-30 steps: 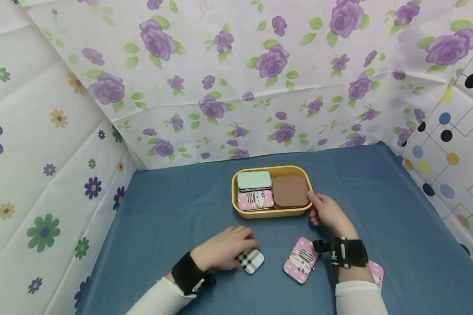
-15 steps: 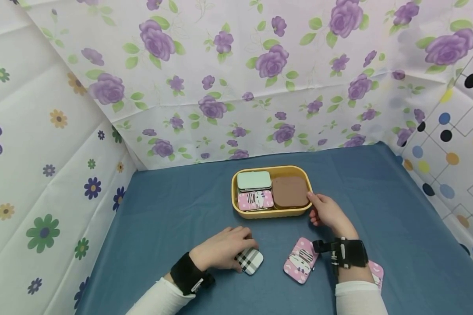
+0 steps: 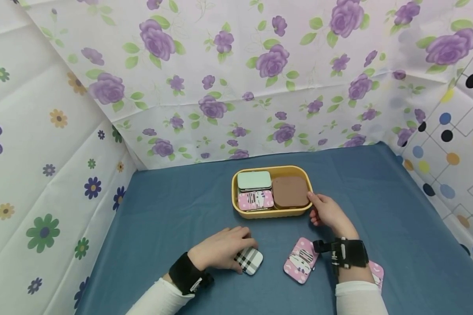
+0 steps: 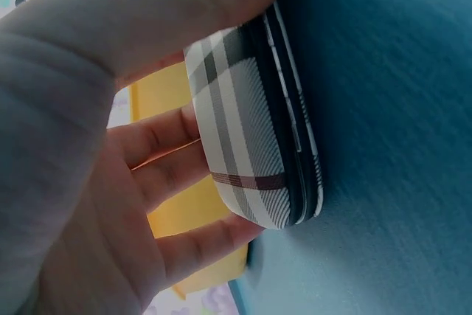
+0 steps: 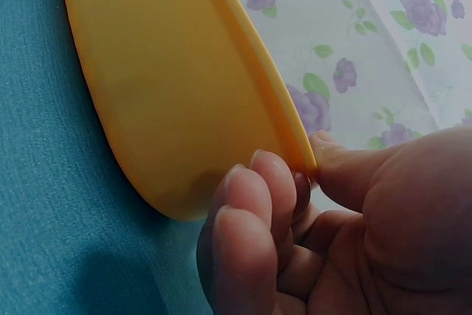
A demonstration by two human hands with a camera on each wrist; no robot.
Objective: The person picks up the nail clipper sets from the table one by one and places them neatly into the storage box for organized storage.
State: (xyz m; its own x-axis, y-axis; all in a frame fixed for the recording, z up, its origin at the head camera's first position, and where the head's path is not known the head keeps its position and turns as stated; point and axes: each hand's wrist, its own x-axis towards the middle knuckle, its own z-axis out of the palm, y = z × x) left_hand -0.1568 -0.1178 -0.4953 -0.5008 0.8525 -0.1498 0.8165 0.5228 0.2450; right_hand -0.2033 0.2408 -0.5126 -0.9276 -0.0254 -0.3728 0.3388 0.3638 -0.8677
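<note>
My left hand (image 3: pixel 222 249) holds a small black-and-white plaid tin (image 3: pixel 249 260) at its left end, on the blue cloth. In the left wrist view the plaid tin (image 4: pixel 240 130) stands out between thumb and fingers, its closed seam facing the cloth side. My right hand (image 3: pixel 331 212) pinches the right rim of a yellow basket (image 3: pixel 276 214), thumb at the edge. The right wrist view shows curled fingers against the outer wall of the yellow basket (image 5: pixel 177 94). Inside the basket lie a mint-green tin (image 3: pixel 254 180), a pink cat-print tin (image 3: pixel 255 200) and a brown square box (image 3: pixel 290 191).
Between the hands a pink cat-print tin (image 3: pixel 301 260) lies on the blue cloth (image 3: pixel 173 197). Another pink tin (image 3: pixel 376 273) is partly hidden under the right forearm. Flower-patterned sheets (image 3: pixel 220 87) rise behind and to the left, a dotted sheet (image 3: pixel 453 175) to the right.
My left hand has shifted very slightly to the left with the plaid tin. The right hand and the basket look unmoved.
</note>
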